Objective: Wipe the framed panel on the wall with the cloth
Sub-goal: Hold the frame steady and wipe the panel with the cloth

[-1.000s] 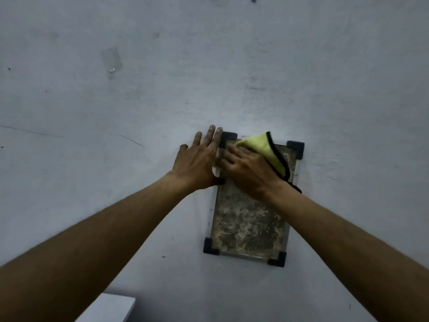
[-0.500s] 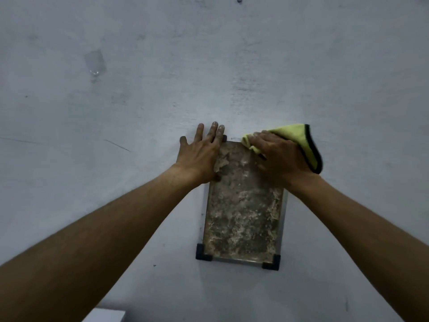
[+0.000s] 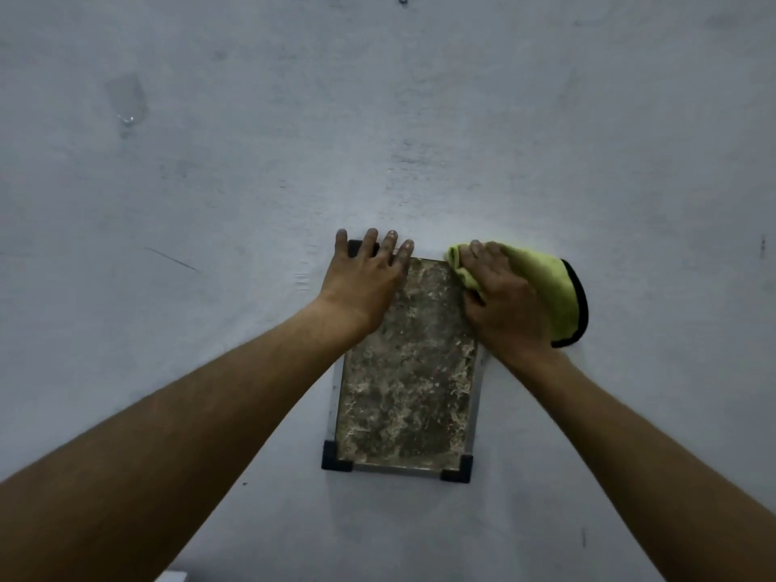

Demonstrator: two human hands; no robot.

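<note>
Wiping was midway: right hand (image 3: 506,304) pressed the yellow cloth (image 3: 546,283) flat on the framed panel (image 3: 407,371)'s top right corner, left hand (image 3: 365,279) splayed open, bracing top left. Next I'd guess downward strokes over that grimy face.

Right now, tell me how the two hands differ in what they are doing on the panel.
The left hand lies flat and bare, fingers spread over the framed panel's upper left corner. The right hand presses a yellow-green cloth at the upper right corner, fingers together. Both rest against the panel's top end.
</note>
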